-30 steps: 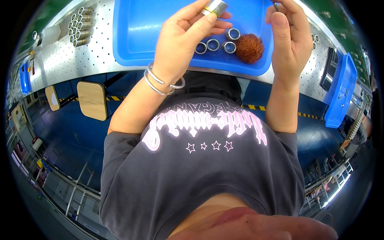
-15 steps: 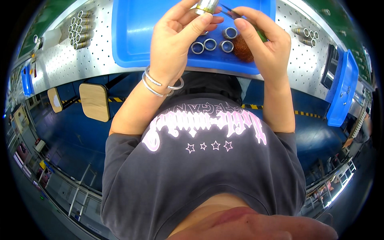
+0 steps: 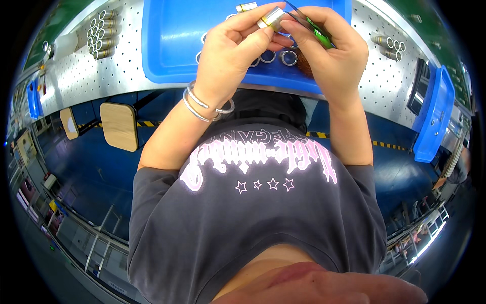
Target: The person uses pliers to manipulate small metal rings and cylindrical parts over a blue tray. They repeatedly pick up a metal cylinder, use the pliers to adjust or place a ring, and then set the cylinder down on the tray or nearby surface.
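Note:
Over the blue tray (image 3: 172,55), my left hand (image 3: 228,58) holds a short silver metal sleeve (image 3: 272,18) with a yellowish band, between thumb and fingers, tilted to the right. Close by, my right hand (image 3: 339,58) is closed around dark tweezers with green grips (image 3: 320,36). The tweezers' points reach up beside the sleeve; whether they touch it I cannot tell. Beneath my hands, several metal sleeves stand in the tray, one with its ring-shaped end (image 3: 289,58) facing up. Another sleeve (image 3: 246,7) lies farther back. Copper-coloured wire (image 3: 304,65) is partly hidden by my right hand.
The tray rests on a perforated metal bench (image 3: 129,45). Several banded sleeves (image 3: 103,34) lie grouped at left, and a smaller group (image 3: 390,46) at right. Beyond that is another blue tray (image 3: 434,116). A wooden-topped stool (image 3: 119,126) stands below the bench's left side.
The held sleeve has moved right and down and tipped over toward the tweezers. My left hand has shifted slightly down, and the green tweezer grips show more now.

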Tool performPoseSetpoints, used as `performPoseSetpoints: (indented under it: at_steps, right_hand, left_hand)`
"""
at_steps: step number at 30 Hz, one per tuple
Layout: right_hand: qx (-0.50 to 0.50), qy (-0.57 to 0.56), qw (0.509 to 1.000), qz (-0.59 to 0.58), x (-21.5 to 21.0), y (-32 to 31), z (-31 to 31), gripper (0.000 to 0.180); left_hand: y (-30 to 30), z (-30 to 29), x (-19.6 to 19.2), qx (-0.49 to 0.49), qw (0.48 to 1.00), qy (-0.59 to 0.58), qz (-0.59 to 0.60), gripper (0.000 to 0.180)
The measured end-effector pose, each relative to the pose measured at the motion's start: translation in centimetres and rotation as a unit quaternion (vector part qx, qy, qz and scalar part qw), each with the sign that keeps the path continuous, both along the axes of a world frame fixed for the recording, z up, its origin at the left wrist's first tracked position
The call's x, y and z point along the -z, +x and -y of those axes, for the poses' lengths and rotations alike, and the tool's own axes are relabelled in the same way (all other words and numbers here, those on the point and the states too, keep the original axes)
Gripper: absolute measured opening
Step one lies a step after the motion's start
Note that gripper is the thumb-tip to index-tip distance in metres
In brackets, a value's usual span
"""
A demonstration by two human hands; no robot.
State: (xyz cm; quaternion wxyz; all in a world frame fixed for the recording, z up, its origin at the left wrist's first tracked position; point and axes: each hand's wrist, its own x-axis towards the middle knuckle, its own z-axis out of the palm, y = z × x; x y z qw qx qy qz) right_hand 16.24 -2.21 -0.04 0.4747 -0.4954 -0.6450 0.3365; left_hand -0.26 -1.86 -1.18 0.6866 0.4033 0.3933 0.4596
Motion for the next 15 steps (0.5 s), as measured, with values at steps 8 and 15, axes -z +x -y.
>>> performPoseSetpoints:
  at_steps: [8,15]
  right_hand:
    - [0.025,0.045,0.998,0.025,-0.4,-0.1,-0.1,0.021]
    - [-0.012,0.081,0.996,-0.015,-1.9,0.2,-0.5,0.020]
  left_hand:
    - [-0.1,-0.1,0.1,0.024,0.999,0.002,-0.021,0.031]
    - [0.3,-0.6,-1.5,-0.055,0.987,-0.129,0.076,0.050]
